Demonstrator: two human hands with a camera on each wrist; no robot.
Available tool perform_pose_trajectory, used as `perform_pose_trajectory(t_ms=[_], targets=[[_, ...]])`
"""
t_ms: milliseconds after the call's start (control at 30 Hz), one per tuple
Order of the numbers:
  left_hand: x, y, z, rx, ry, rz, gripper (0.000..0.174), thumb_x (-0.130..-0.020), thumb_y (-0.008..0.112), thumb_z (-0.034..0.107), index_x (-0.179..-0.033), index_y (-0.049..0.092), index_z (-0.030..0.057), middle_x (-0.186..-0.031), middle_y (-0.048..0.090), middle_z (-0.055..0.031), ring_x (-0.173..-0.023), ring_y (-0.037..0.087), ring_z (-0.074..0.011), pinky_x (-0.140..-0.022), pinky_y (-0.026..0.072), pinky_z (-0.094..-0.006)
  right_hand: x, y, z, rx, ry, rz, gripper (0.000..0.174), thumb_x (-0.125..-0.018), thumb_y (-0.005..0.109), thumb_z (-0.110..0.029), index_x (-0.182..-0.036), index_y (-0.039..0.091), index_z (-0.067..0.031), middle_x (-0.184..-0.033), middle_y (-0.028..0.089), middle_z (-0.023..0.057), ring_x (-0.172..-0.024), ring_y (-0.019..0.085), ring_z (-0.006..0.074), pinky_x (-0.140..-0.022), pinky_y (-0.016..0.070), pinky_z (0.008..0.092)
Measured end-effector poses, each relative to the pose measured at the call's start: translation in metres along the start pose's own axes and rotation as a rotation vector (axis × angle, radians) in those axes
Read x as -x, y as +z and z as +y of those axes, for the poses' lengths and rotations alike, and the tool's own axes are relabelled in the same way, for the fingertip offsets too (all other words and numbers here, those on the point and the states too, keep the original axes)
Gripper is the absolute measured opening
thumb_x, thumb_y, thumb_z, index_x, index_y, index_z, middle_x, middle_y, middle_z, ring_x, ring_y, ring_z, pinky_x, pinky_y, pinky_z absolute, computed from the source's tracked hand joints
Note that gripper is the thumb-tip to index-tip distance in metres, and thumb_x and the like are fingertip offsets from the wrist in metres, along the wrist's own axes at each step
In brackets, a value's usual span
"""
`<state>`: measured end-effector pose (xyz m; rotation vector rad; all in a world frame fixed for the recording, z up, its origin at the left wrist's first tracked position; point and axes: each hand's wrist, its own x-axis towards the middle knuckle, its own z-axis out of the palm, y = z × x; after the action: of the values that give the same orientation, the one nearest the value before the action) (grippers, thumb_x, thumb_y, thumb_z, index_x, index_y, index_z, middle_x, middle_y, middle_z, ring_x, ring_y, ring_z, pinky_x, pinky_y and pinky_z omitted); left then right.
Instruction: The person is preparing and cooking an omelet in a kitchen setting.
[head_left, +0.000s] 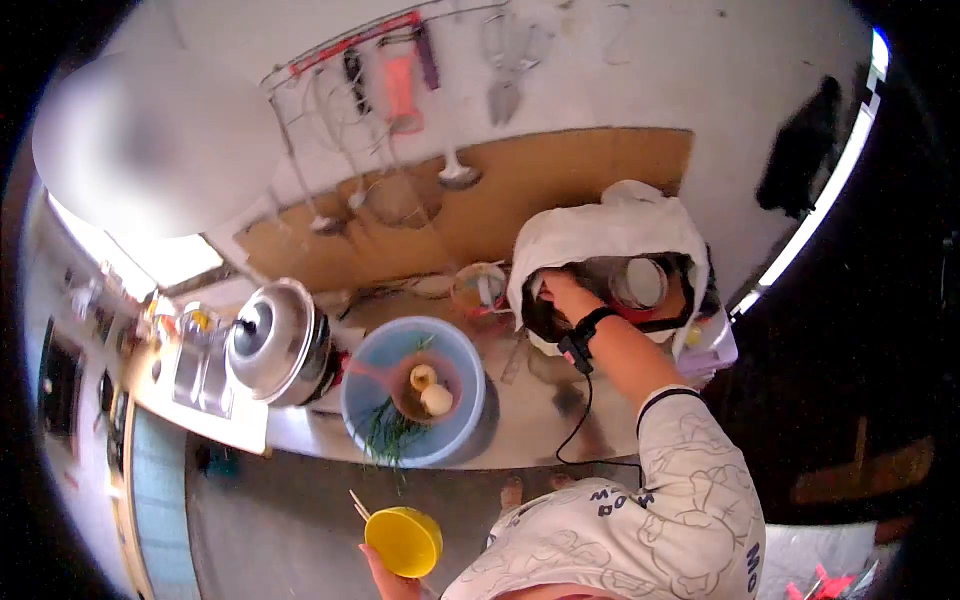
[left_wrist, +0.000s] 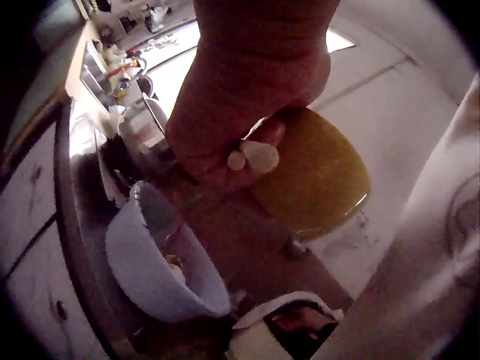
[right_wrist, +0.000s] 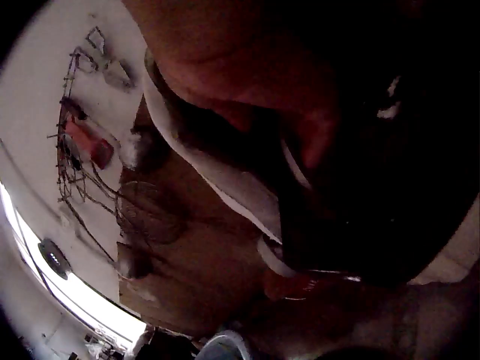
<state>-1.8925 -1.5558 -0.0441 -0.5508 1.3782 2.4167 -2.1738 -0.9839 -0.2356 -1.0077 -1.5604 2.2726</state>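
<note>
My left hand (head_left: 390,577) holds a yellow bowl (head_left: 403,542) and a pair of chopsticks (head_left: 359,505) low in front of the body. In the left wrist view, the thick chopstick ends (left_wrist: 259,157) poke out of the fist beside the bowl. My right hand (head_left: 570,296) reaches through the dark opening of a white cloth-covered holder (head_left: 600,225) on the counter. A round, pale-topped container (head_left: 640,283) sits inside, right of that hand. In the right wrist view, a thin pale edge (right_wrist: 296,163) shows by the fingers; I cannot tell what they hold.
A blue basin (head_left: 362,350) on the counter bears a pinkish strainer with pale round pieces (head_left: 436,400) and green stalks (head_left: 392,436). A lidded metal pot (head_left: 270,340) stands to its left. Ladles (head_left: 458,172) and other utensils hang from a wall rack.
</note>
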Motion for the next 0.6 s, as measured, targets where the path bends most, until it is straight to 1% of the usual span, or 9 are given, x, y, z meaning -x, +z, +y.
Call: perform_pose_trajectory(t_ms=[133, 333, 367, 400, 467, 500, 533, 567, 600], targets=[[0.041, 0.025, -0.025, 0.029, 0.122, 0.143, 0.057, -0.09, 0.031, 0.052, -0.122, 0.042, 0.0071, -0.118, 0.05, -0.0087, -0.108, 0.049, -0.0241, -0.091, 0.0412, -0.0378, -0.018, -0.002, 0.015, -0.005, 0.076, -0.026, 0.021, -0.083, 0.053, -0.023, -0.099, 0.056, -0.0094, -0.097, 0.058, 0.0063, -0.083, 0.057, 0.0214, -0.064, 0.0489, 0.0325], [0.081, 0.027, -0.037, 0.049, 0.197, 0.209, 0.055, -0.091, 0.029, 0.05, -0.12, 0.044, 0.0047, -0.114, 0.053, -0.0094, -0.104, 0.052, -0.0222, -0.087, 0.0434, -0.0341, -0.041, -0.038, 0.01, -0.141, -0.05, 0.215, 0.022, -0.082, 0.054, -0.021, -0.099, 0.055, -0.0079, -0.099, 0.056, 0.008, -0.082, 0.056, 0.0226, -0.061, 0.0489, 0.0321], [0.087, 0.022, -0.037, 0.036, 0.237, 0.161, 0.054, -0.092, 0.029, 0.049, -0.119, 0.045, 0.0045, -0.112, 0.054, -0.0089, -0.102, 0.053, -0.0209, -0.086, 0.0438, -0.0321, -0.016, -0.031, 0.006, 0.022, 0.039, 0.156, 0.021, -0.086, 0.047, -0.02, -0.098, 0.057, -0.0062, -0.095, 0.056, 0.0085, -0.082, 0.055, 0.0202, -0.069, 0.0457, 0.0323], [0.092, 0.015, -0.037, 0.063, 0.256, 0.209, 0.054, -0.092, 0.029, 0.049, -0.119, 0.045, 0.0045, -0.112, 0.054, -0.0089, -0.102, 0.053, -0.0209, -0.086, 0.0438, -0.0321, 0.089, -0.003, -0.05, -0.347, -0.038, 0.176, 0.016, -0.08, 0.056, -0.012, -0.095, 0.056, -0.0054, -0.092, 0.055, 0.0084, -0.077, 0.055, 0.022, -0.058, 0.0461, 0.0302], [0.1, 0.002, -0.036, 0.116, 0.239, 0.272, 0.053, -0.092, 0.03, 0.048, -0.118, 0.046, 0.0045, -0.109, 0.056, -0.0082, -0.1, 0.055, -0.0199, -0.085, 0.044, -0.0312, 0.101, -0.035, -0.051, 0.046, -0.21, -0.061, 0.022, -0.088, 0.049, -0.02, -0.098, 0.056, -0.0022, -0.084, 0.057, 0.0081, -0.074, 0.054, 0.0182, -0.061, 0.047, 0.0262], [0.103, -0.005, -0.032, 0.153, 0.217, 0.299, 0.052, -0.092, 0.032, 0.047, -0.118, 0.046, 0.0049, -0.107, 0.057, -0.0074, -0.098, 0.056, -0.0189, -0.082, 0.0456, -0.0305, 0.141, -0.018, -0.068, -0.23, -0.139, 0.084, 0.023, -0.089, 0.05, -0.02, -0.1, 0.055, -0.0016, -0.09, 0.057, 0.0089, -0.079, 0.054, 0.0184, -0.065, 0.0472, 0.0268], [0.104, -0.013, -0.033, 0.177, 0.23, 0.328, 0.052, -0.092, 0.032, 0.047, -0.118, 0.046, 0.0049, -0.107, 0.057, -0.0074, -0.098, 0.056, -0.0189, -0.082, 0.0456, -0.0305, 0.148, -0.022, -0.066, -0.345, -0.207, 0.126, 0.023, -0.088, 0.051, -0.018, -0.103, 0.052, 0.0001, -0.096, 0.056, 0.0097, -0.084, 0.054, 0.0192, -0.068, 0.0471, 0.0274], [0.104, -0.028, -0.035, 0.203, 0.224, 0.346, 0.051, -0.092, 0.033, 0.047, -0.118, 0.047, 0.0052, -0.107, 0.057, -0.0074, -0.097, 0.057, -0.0184, -0.08, 0.0465, -0.03, 0.146, -0.033, -0.06, -0.423, -0.256, 0.063, 0.026, -0.087, 0.053, -0.016, -0.106, 0.05, 0.0014, -0.102, 0.055, 0.0113, -0.088, 0.054, 0.0205, -0.072, 0.047, 0.0287], [0.107, -0.042, -0.034, 0.227, 0.216, 0.367, 0.05, -0.092, 0.034, 0.046, -0.117, 0.047, 0.0055, -0.106, 0.058, -0.0073, -0.096, 0.057, -0.0179, -0.078, 0.0475, -0.0295, 0.132, -0.058, -0.046, -0.306, -0.325, -0.017, 0.027, -0.087, 0.053, -0.016, -0.107, 0.05, 0.0009, -0.103, 0.055, 0.0115, -0.089, 0.054, 0.0207, -0.072, 0.0471, 0.0287]])
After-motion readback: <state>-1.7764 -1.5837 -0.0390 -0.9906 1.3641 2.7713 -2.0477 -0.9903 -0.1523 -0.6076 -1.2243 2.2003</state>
